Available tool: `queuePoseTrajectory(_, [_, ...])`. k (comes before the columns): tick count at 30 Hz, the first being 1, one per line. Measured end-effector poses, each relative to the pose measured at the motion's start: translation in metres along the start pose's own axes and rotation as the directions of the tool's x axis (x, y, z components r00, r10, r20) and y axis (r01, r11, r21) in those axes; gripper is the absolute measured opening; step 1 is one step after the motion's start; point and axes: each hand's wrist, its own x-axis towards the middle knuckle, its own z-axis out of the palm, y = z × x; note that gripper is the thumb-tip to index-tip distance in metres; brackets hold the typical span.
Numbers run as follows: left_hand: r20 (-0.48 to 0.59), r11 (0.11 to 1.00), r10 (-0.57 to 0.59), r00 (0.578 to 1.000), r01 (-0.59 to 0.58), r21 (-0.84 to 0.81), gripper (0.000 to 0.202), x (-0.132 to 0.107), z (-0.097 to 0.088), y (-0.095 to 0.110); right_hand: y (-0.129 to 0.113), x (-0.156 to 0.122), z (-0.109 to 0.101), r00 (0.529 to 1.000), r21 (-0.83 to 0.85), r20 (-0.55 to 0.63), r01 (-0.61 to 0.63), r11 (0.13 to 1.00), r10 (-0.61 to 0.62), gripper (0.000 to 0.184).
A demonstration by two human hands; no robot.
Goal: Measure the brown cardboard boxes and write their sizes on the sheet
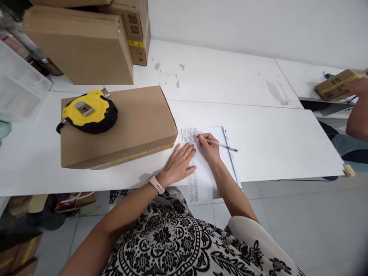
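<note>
My right hand grips a pen, its tip resting on a printed sheet of paper that overhangs the front edge of the white table. My left hand lies flat with fingers spread on the left side of that sheet; a pink watch sits on its wrist. Just left of my hands lies a flat cardboard box with a yellow and black tape measure on top.
Larger cardboard boxes are stacked at the back left. Plastic-wrapped papers lie at the far left. At the right edge another person's arm holds a small cardboard box. Bags and boxes sit on the floor beneath the table.
</note>
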Motion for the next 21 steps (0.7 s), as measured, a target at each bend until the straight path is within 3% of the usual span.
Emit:
queuePoseTrajectory(4, [-0.03,0.999,-0.027,0.999,0.028,0.037,0.065,0.005,0.002,0.005,0.002,0.001,0.001,0.996,-0.054,-0.024,0.083,0.995,-0.085,0.038])
queuePoseTrajectory(10, [-0.078,0.997,-0.048,0.996,0.052,0.053,0.064,0.008,0.003,0.01,0.003,0.009,-0.004,1.0,0.013,0.026,0.009,1.0,-0.009,0.039])
queuePoseTrajectory(16, [-0.071,0.997,-0.043,0.997,0.048,0.064,0.065,0.008,0.003,0.01,0.0,0.004,0.0,0.994,-0.087,-0.079,0.067,0.994,-0.074,0.026])
queuePoseTrajectory(21, [-0.063,0.997,-0.047,0.997,0.051,0.064,0.066,0.008,0.001,0.011,0.001,0.002,0.003,0.995,-0.088,-0.008,0.103,0.991,-0.104,0.027])
